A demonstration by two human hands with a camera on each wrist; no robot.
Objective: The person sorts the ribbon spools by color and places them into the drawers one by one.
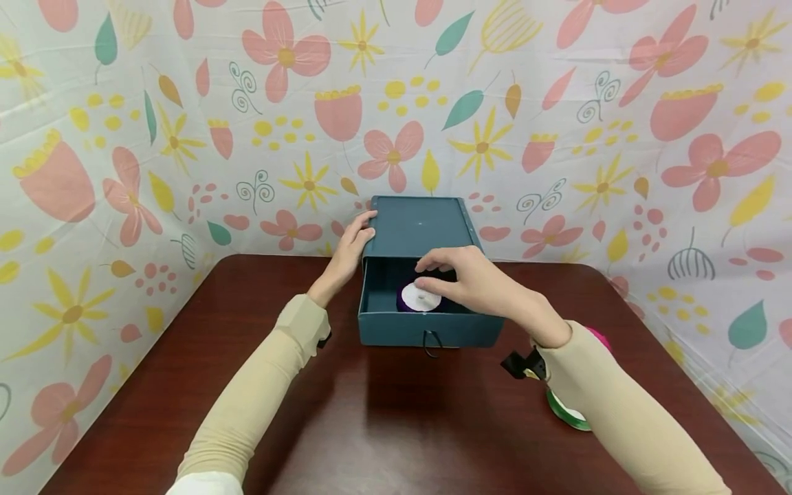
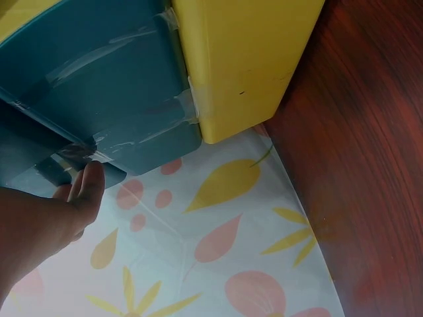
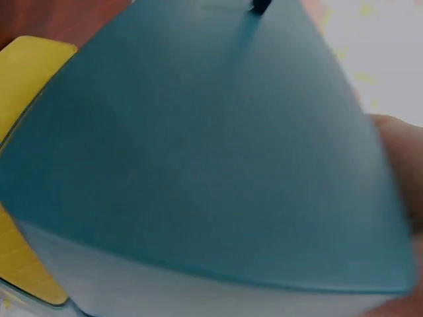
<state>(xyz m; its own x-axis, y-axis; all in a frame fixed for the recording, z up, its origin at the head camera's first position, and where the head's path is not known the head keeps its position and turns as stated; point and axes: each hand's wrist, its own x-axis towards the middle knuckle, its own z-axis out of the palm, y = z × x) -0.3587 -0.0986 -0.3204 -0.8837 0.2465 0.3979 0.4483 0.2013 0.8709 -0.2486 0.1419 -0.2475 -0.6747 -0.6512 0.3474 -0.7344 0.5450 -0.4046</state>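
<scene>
A teal drawer box point(image 1: 417, 227) stands at the table's back with its drawer point(image 1: 396, 330) pulled out. In the drawer lies a spool of purple ribbon point(image 1: 421, 298), its white round face up. My right hand point(image 1: 473, 278) hovers over the drawer, thumb and fingers apart, the thumb tip overlapping the spool's face. In the right wrist view, the teal panel point(image 3: 211, 152) hides most of that hand. My left hand point(image 1: 351, 249) rests against the box's left side, fingertips at its upper edge. The left wrist view shows those fingers point(image 2: 92, 185) at the box's corner.
A green ribbon spool point(image 1: 568, 414) and a bright pink item point(image 1: 600, 338) lie on the dark wooden table point(image 1: 297, 426), partly behind my right forearm. A yellow box point(image 2: 244, 66) is taped against the teal one. Behind hangs a flowered cloth point(image 1: 396, 89). A black loop point(image 1: 431, 342) hangs from the drawer front.
</scene>
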